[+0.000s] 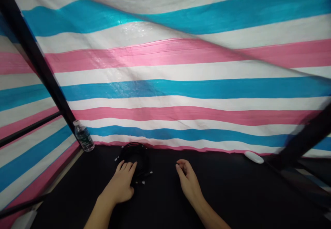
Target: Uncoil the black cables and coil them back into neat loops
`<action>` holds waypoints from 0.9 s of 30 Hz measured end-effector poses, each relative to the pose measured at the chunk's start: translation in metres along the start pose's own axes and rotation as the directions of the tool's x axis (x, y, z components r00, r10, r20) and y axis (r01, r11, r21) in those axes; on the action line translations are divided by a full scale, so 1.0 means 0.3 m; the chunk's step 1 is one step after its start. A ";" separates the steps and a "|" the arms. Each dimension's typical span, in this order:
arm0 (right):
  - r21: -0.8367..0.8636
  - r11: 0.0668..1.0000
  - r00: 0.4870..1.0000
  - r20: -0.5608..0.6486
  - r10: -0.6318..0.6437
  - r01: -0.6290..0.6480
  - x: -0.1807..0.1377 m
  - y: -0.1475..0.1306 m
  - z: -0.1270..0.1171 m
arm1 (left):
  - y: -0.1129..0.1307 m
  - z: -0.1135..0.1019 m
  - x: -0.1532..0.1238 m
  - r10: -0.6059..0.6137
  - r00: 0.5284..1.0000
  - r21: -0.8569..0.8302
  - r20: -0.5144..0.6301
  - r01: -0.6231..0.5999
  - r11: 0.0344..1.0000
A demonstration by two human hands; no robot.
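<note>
A bundle of black cables (141,156) with several pale metal plugs lies on the black tabletop (160,205). My left hand (121,184) rests at the near left side of the bundle, palm down. Its fingers are stretched out over the cables and touch them, without a visible grip. To the right of the cables, my right hand (188,180) is held apart from them, just over or on the table. Its fingers are loosely curled, with a gap between thumb and fingers, and nothing shows in them.
A clear plastic water bottle (84,136) stands at the back left corner beside a black frame post (43,60). At the back right lies a white rounded object (254,157), like a computer mouse. Striped plastic sheeting (181,87) hangs behind and to the left.
</note>
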State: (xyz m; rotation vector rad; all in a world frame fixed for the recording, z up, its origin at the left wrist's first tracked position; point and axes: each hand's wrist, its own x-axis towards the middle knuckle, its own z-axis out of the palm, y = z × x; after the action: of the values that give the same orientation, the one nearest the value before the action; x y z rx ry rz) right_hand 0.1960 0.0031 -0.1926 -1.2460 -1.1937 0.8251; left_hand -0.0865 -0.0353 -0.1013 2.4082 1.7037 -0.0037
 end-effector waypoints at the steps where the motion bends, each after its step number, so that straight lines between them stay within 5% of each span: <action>1: 0.002 1.000 1.000 0.001 0.000 0.000 0.000 0.002 0.000 | -0.002 0.003 0.002 -0.011 1.000 0.016 -0.008 0.012 1.000; 11: 0.025 1.000 1.000 -0.011 -0.014 0.014 0.007 0.011 0.005 | 0.041 0.004 0.037 -0.043 0.998 0.101 0.046 0.038 0.994; 27: 0.142 0.989 0.995 -0.101 -0.026 0.041 0.034 0.003 -0.006 | 0.135 -0.021 0.020 0.044 0.998 0.001 0.034 -0.044 0.999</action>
State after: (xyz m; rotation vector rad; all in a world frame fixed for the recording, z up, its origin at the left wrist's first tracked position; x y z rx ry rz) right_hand 0.2001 0.0124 -0.1913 -1.1332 -1.0541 0.8011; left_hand -0.0473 -0.0416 -0.0895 2.4318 1.6362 -0.0397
